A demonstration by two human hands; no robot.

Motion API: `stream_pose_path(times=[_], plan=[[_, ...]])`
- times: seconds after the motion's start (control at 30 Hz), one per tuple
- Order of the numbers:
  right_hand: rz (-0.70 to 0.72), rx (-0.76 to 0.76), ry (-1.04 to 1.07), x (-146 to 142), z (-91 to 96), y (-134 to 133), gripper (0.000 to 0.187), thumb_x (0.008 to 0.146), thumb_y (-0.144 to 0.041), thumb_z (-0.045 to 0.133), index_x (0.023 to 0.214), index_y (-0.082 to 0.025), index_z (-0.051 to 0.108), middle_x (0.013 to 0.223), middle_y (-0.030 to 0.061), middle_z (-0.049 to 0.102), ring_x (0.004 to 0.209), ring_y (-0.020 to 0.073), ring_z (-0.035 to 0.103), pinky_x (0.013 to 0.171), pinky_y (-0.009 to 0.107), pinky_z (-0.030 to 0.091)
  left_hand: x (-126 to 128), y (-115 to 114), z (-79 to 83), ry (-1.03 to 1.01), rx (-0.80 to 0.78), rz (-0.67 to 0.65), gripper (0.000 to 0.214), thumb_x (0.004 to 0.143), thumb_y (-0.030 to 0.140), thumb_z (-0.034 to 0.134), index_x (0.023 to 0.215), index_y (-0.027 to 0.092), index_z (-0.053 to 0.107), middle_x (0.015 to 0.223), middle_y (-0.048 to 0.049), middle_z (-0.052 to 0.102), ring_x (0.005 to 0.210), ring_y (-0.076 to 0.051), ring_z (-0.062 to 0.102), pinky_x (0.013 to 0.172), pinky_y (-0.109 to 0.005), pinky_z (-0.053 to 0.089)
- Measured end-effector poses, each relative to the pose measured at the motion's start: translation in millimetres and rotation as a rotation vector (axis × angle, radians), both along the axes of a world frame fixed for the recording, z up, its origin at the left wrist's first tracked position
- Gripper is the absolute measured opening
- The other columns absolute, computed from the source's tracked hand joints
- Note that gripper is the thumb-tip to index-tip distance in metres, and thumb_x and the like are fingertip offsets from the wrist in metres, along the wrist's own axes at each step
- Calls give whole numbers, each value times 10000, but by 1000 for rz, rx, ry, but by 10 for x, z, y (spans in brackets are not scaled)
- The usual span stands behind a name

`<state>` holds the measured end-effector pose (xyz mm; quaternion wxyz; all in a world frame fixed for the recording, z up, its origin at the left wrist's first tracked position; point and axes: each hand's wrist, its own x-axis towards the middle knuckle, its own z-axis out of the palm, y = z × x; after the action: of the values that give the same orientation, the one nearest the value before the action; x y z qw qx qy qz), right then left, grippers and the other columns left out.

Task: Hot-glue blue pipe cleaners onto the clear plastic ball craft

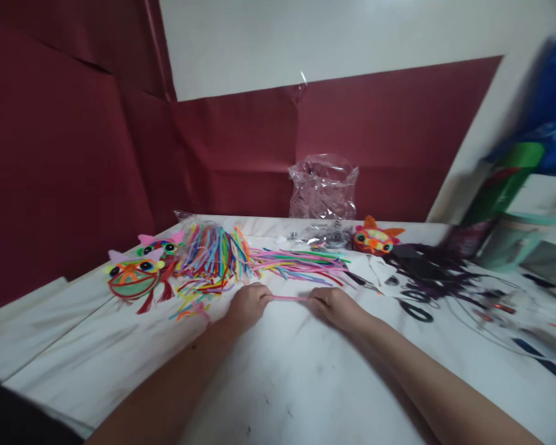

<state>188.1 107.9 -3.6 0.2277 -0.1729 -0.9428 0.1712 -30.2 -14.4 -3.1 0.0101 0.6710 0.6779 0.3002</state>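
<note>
A pink pipe cleaner (288, 298) stretches level between my two hands over the white marbled table. My left hand (251, 304) is closed on its left end, and my right hand (336, 304) pinches the right end. The thumbs and knuckles partly hide both ends. Just behind the hands lies a spread of loose pipe cleaners (301, 262) in pink, green, blue and red. To the left of them, a clear bag spills a thick bundle of multicoloured pipe cleaners (213, 250). Short bright pieces (194, 309) lie near my left wrist.
Two colourful animal-face crafts (134, 279) rest at the left; another orange-eared face (374, 238) sits at the back right. Black-handled scissors (417, 310), dark purple strips (430, 269) and cables lie to the right. A crumpled clear plastic bag (323, 188) stands against the red backing.
</note>
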Motion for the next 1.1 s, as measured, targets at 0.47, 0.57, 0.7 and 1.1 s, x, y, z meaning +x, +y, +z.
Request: stream_pose_path(times=[0.47,0.57,0.7,1.1], plan=[[60,30,54,-7,-57,74,381,951,-389,395,799,-176,673,723,72,687,648,177,587,608,264,423,99,-17,38,-47,-91,-113,136,757,176,552,662,168,649,708,-2,642,681,-129,579,659,-219,431],[94,28,43,20,-32,99,396,954,-401,393,806,-180,687,748,74,705,675,179,607,625,262,436,100,-16,68,-42,-135,-97,146,772,191,531,670,171,633,656,12,621,639,-125,559,612,-211,421],[90,33,10,30,-20,86,397,955,-402,399,843,-182,710,745,76,718,656,179,620,609,259,430,92,-18,79,12,-147,-3,190,826,203,478,678,182,595,693,-11,609,704,-156,551,660,-247,403],[70,27,-30,114,35,161,287,904,-285,465,767,-183,697,693,50,708,601,158,602,550,233,400,25,-14,92,-22,-243,22,179,806,211,485,669,178,594,629,25,589,627,-137,527,574,-224,345]])
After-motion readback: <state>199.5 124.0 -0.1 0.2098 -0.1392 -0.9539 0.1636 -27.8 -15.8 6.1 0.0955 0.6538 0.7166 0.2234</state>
